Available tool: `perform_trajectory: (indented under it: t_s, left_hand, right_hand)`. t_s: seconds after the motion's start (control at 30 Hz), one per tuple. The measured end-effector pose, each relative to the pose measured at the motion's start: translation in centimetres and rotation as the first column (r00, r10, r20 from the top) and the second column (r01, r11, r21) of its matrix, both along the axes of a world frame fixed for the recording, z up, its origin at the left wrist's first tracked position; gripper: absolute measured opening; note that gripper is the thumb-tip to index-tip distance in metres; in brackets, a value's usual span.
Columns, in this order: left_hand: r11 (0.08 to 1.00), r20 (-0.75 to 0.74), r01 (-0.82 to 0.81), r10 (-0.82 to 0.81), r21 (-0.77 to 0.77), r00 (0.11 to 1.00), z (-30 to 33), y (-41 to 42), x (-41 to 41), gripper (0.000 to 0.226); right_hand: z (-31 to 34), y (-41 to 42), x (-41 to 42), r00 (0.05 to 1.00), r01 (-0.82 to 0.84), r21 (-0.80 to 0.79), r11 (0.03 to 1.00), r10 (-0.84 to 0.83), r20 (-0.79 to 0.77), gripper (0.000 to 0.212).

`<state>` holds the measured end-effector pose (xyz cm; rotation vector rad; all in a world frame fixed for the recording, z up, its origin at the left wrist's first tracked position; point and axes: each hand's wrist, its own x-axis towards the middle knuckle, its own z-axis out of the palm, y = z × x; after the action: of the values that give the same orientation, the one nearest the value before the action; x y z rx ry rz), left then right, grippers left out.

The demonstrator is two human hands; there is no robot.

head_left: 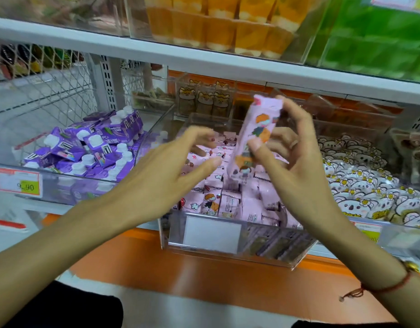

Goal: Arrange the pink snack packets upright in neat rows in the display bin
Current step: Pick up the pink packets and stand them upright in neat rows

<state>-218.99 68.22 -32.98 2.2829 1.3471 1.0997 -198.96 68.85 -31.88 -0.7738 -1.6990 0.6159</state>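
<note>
- One pink packet (254,136) is held above the bin (228,242), near upright with its top tilted to the right.
- The right hand (296,171) is pinching this packet: the thumb is pressed on its front, the fingers are curled behind its upper end.
- The left hand (161,178) is spread, fingers straight and apart, over the left part of the bin; nothing is held in its grip. Contact with the packets below cannot be told.
- The remaining packets (218,200) are in the clear bin, some upright at the front, others lying at mixed angles.
- The bin stands on an orange shelf (192,275).
- Purple cartons (90,147) lie in the bin to the left.
- White flower-print bags (360,185) fill the bin to the right.
- A red cord (393,286) is worn on the right wrist.
</note>
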Motion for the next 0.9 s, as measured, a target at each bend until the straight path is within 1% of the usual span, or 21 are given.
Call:
perform_trajectory:
  t_s: [0.03, 0.07, 0.1, 0.13, 0.17, 0.23, 0.27, 0.33, 0.4, 0.47, 0.53, 0.57, 0.6, 0.67, 0.73, 0.8, 0.9]
  left_hand:
    - [0.999, -0.188, -0.043, 0.048, 0.029, 0.981, -0.2, 0.0, -0.3, 0.041]
    - [0.996, -0.360, -0.058, 0.079, 0.068, 0.930, -0.4, 0.0, -0.4, 0.039]
    - [0.994, -0.487, -0.035, 0.080, 0.101, 0.870, -0.5, 0.0, -0.5, 0.039]
    - [0.993, -0.565, 0.002, 0.065, 0.118, 0.822, -0.6, 0.0, -0.4, 0.040]
    - [0.992, -0.605, 0.025, 0.055, 0.124, 0.794, -0.6, 0.1, -0.4, 0.041]
    - [0.993, -0.619, 0.024, 0.055, 0.118, 0.784, -0.5, 0.2, -0.5, 0.042]
    - [0.994, -0.617, 0.020, 0.049, 0.105, 0.786, -0.4, 0.3, -0.5, 0.041]
    - [0.997, -0.618, 0.020, 0.032, 0.076, 0.785, -0.3, 0.4, -0.6, 0.039]
    - [0.999, -0.623, 0.014, 0.021, 0.052, 0.782, -0.3, 0.5, -0.6, 0.038]
    - [0.999, -0.622, 0.008, 0.022, 0.045, 0.783, -0.2, 0.6, -0.6, 0.038]
    - [0.999, -0.619, 0.009, 0.019, 0.042, 0.785, -0.2, 0.6, -0.7, 0.039]
    - [0.999, -0.617, 0.012, 0.016, 0.041, 0.787, -0.2, 0.6, -0.7, 0.039]
    - [0.999, -0.613, 0.014, 0.014, 0.040, 0.790, -0.2, 0.6, -0.8, 0.039]
    - [0.999, -0.604, 0.011, 0.010, 0.032, 0.797, -0.2, 0.6, -0.9, 0.040]
    - [0.999, -0.590, 0.014, 0.006, 0.029, 0.807, -0.2, 0.6, -1.0, 0.039]
    - [0.999, -0.570, 0.014, 0.008, 0.034, 0.822, -0.1, 0.5, -1.0, 0.037]
    - [0.999, -0.480, 0.014, 0.011, 0.047, 0.877, 0.0, 0.3, -1.0, 0.033]
  right_hand:
    - [0.0, 0.1, 0.2, 0.999, -0.002, -0.022, 1.000, 0.001, -0.041, 0.062]
    - [0.0, 0.2, 0.3, 0.998, -0.001, -0.055, 0.999, -0.002, -0.059, 0.064]
    - [-0.1, 0.2, 0.3, 0.999, 0.001, -0.090, 0.996, -0.006, -0.049, 0.065]
    - [-0.4, 0.2, 0.2, 1.000, 0.003, -0.126, 0.992, -0.004, -0.014, 0.063]
    - [-0.7, 0.1, 0.1, 1.000, -0.004, -0.167, 0.986, 0.008, 0.025, 0.057]
    - [-1.4, -0.3, -0.1, 0.995, -0.021, -0.250, 0.968, 0.044, 0.087, 0.043]
    - [-1.6, -0.5, -0.1, 0.989, -0.008, -0.243, 0.970, 0.044, 0.140, 0.039]
    - [-1.5, -0.9, 0.2, 0.963, 0.043, -0.172, 0.984, 0.005, 0.271, 0.037]
    - [-1.0, -1.2, 0.8, 0.916, 0.077, -0.115, 0.990, -0.025, 0.401, 0.036]
    - [-0.7, -1.5, 1.2, 0.846, 0.115, -0.058, 0.992, -0.067, 0.528, 0.035]
    - [-0.6, -1.5, 1.6, 0.735, 0.140, 0.051, 0.989, -0.138, 0.664, 0.032]
    - [-0.6, -1.5, 1.6, 0.685, 0.126, 0.084, 0.988, -0.148, 0.713, 0.030]
    - [-0.6, -1.5, 1.6, 0.645, 0.110, 0.080, 0.991, -0.132, 0.752, 0.027]
    - [-0.9, -1.5, 1.3, 0.574, 0.089, 0.039, 0.995, -0.083, 0.814, 0.025]
    - [-1.2, -1.4, 1.2, 0.522, 0.082, 0.048, 0.995, -0.084, 0.849, 0.025]
    - [-1.2, -1.3, 1.1, 0.527, 0.080, 0.025, 0.996, -0.063, 0.847, 0.025]
    - [-0.9, -0.8, 1.3, 0.546, 0.061, -0.077, 0.995, 0.031, 0.837, 0.024]
